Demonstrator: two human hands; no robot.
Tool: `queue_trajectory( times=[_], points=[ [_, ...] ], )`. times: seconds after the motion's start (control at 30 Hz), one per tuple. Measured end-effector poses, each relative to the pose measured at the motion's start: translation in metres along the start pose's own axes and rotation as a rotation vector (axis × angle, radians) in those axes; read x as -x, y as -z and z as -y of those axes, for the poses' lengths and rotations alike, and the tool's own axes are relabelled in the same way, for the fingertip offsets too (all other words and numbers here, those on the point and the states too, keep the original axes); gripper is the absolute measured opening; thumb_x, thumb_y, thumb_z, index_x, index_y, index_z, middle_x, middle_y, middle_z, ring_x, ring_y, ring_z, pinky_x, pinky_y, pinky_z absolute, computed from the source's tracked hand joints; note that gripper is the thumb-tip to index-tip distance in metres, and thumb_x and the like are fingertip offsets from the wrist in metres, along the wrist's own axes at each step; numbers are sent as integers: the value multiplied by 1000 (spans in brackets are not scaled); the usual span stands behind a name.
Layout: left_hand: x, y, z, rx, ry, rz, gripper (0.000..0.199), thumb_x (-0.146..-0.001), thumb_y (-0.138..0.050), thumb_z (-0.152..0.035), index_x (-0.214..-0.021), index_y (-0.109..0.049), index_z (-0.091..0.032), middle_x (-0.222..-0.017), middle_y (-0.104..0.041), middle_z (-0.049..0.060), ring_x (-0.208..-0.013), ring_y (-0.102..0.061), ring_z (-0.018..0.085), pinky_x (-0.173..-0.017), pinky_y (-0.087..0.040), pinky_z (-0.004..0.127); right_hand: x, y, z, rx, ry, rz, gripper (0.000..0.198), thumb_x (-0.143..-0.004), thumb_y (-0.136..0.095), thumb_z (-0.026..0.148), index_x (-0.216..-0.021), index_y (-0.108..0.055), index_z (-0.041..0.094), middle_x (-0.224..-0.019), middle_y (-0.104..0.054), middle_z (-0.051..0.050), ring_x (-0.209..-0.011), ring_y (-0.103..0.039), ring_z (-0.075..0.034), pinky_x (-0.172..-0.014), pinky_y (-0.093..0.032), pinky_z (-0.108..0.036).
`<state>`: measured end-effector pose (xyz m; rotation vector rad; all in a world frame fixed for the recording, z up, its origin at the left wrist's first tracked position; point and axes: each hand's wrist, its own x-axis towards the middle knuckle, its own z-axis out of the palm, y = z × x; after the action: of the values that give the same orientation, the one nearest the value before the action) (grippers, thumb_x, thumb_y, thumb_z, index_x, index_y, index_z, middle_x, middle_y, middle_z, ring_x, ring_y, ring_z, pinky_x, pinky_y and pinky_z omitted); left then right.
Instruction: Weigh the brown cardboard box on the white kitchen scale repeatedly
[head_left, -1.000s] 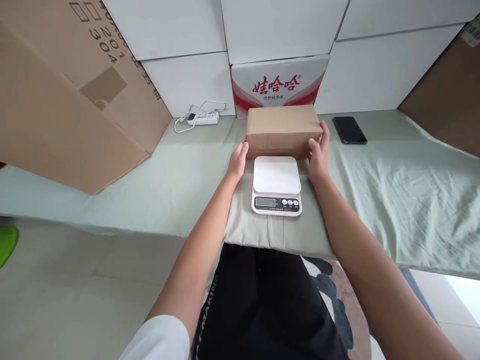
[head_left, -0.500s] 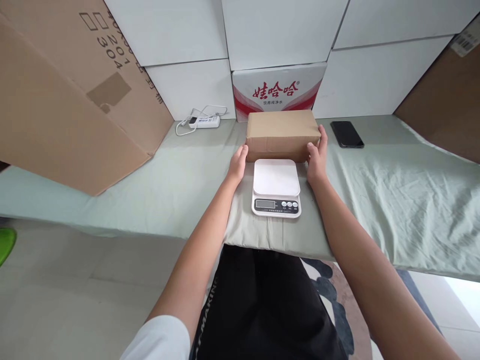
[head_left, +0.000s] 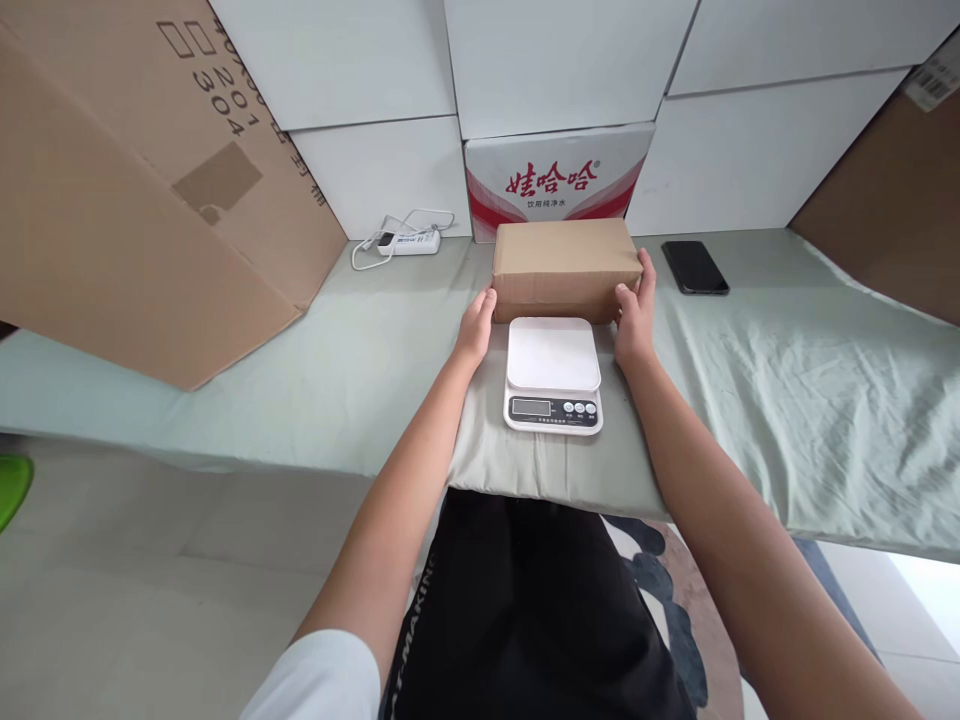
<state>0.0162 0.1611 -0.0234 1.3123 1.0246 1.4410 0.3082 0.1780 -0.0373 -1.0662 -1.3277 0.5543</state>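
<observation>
A closed brown cardboard box (head_left: 566,270) is held between my two hands, just behind a white kitchen scale (head_left: 553,360). My left hand (head_left: 475,322) presses on the box's left end, thumb at the front corner. At the right end, my right hand (head_left: 635,308) grips with its thumb on the front face and fingers along the side. The scale's platform has nothing on it, and its display looks blank. Whether the box rests on the cloth or hangs slightly above it, I cannot tell.
A green cloth (head_left: 337,390) covers the table. Behind the box stands a white and red carton (head_left: 559,170). A black phone (head_left: 694,268) lies to the right, a white power strip (head_left: 409,243) with a cable to the left. Large cardboard boxes (head_left: 150,230) flank both sides.
</observation>
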Motion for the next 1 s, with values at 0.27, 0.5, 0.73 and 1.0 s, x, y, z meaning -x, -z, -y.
queue_trajectory(
  times=[0.27,0.5,0.73,1.0],
  points=[
    [4,-1,-5,-30,16,10,85,-92,-58,-92,-142,-73,-25,-168,-67,11,-168,-52,37,-144,-38,56,0,0,-1,6,14,7,95,-90,-55,83,-172,-30,42,-178,-46,-7,-162,-48,-38,-129,-49,-66],
    [8,-1,-12,-56,35,29,81,-99,-53,-85,-149,-69,-23,-174,-62,11,-170,-50,33,-144,-37,50,2,1,5,-38,-21,15,96,-88,-59,80,-172,-31,41,-179,-46,-7,-165,-46,-39,-132,-46,-67],
    [9,-2,-14,-55,28,30,85,-96,-54,-90,-147,-70,-24,-172,-64,11,-169,-51,33,-143,-39,48,1,0,2,-31,-16,2,95,-89,-58,78,-172,-32,41,-179,-47,-6,-162,-49,-38,-128,-50,-66],
    [8,-2,-12,-63,36,25,87,-95,-54,-91,-149,-69,-24,-172,-64,11,-169,-51,33,-144,-37,49,0,1,1,-3,17,25,95,-92,-55,82,-174,-29,42,-181,-44,-5,-165,-45,-37,-130,-49,-64]
  ],
)
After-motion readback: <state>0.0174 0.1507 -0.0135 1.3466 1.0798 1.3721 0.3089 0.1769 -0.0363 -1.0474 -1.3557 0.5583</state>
